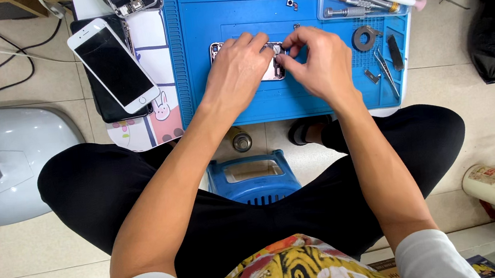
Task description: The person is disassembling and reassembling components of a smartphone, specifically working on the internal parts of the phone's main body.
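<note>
Your left hand (238, 71) lies curled on the flat metallic phone housing (275, 70) on the ridged blue mat (206, 100); at three o'clock, your right hand (319, 62) pinches its edge.

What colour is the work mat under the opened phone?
Bright blue; the work mat shows best in the head view, under the opened phone.

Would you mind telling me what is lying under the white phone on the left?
The white phone lies face up on a dark slab, perhaps another device, over a patterned pad. What the phone covers is hidden.
</note>
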